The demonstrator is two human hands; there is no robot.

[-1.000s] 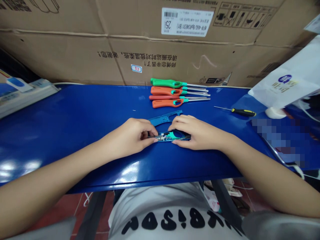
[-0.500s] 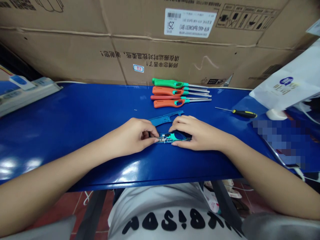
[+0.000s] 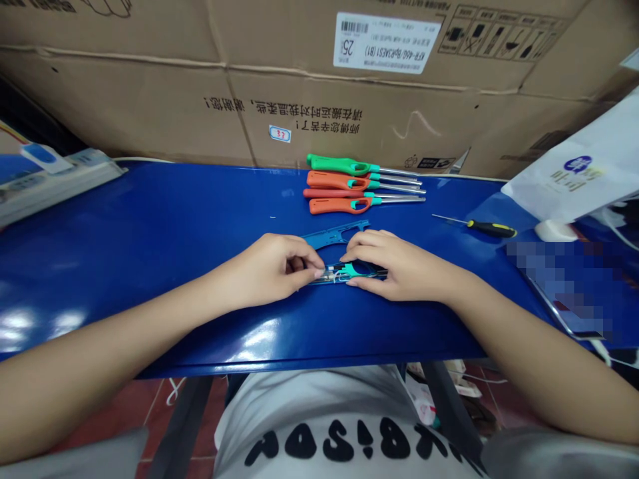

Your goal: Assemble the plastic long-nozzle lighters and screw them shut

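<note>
An opened blue gas lighter [image 3: 328, 279] lies on the table between my hands, its inner parts exposed. Its turquoise trigger [image 3: 349, 270] and thin white and black wires show in the half shell. My right hand [image 3: 399, 269] grips the lighter's right end, thumb on the near side and fingers on the far side. Pinched together, the thumb and forefinger of my left hand [image 3: 287, 266] press at the inner parts left of the trigger; what sits between those fingertips is hidden. Just beyond lies the detached blue shell half [image 3: 327, 238], partly covered by my hands.
Several long-necked lighters, one green [image 3: 334, 163] and others orange [image 3: 334, 205], lie in a row farther back. A black-and-yellow screwdriver [image 3: 492, 229] rests at right, near a phone [image 3: 559, 293]. A power strip [image 3: 64, 179] stands left; a cardboard box [image 3: 164, 113] walls the back.
My left fingertips have slid slightly right along the lighter, closer to the trigger. The right hand keeps its grip, and the whole view has shifted a little.
</note>
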